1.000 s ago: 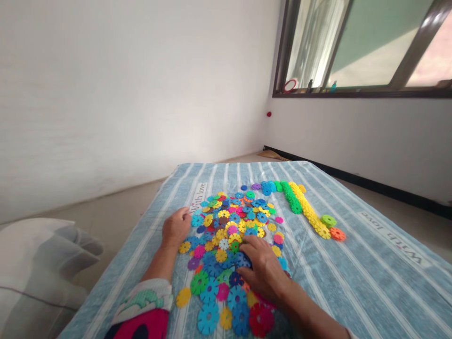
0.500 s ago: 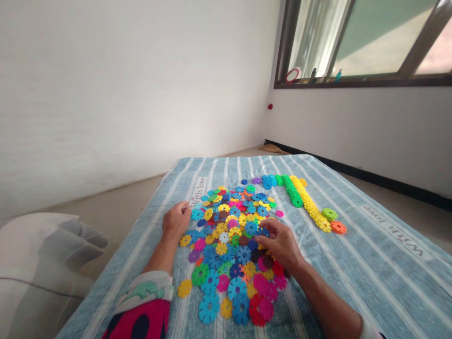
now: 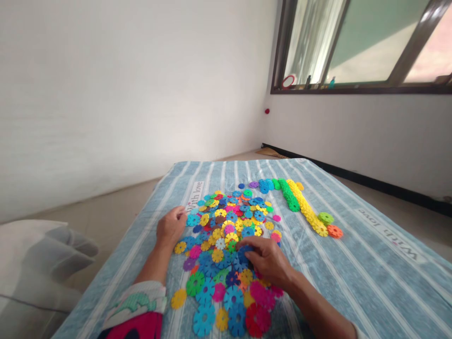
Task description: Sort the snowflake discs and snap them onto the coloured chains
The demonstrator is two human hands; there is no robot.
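A loose heap of notched plastic snowflake discs (image 3: 219, 255) in many colours covers the middle of the bed. My right hand (image 3: 270, 261) reaches in from the right, with thumb and fingers closed around the edge of a dark blue snowflake disc (image 3: 245, 254) over the heap. At the heap's left edge, beside a light blue disc (image 3: 193, 219), my left hand (image 3: 171, 227) rests with curled fingers; whatever may be in them is hidden. Right of the heap lie a long yellow row of joined discs (image 3: 306, 207) and a shorter green row (image 3: 289, 195).
Blue, purple and green discs (image 3: 263, 185) trail off at the far end of the rows. A lime green disc (image 3: 325, 217) and an orange disc (image 3: 335, 231) lie near the yellow row's close end. Striped cloth (image 3: 353, 282) covers the bed. White sheer fabric (image 3: 31, 263) hangs at the left.
My right hand has moved left and nearer over the heap, its fingers now closing on a dark blue disc. My left hand stays by the heap's left edge. The view has shifted slightly.
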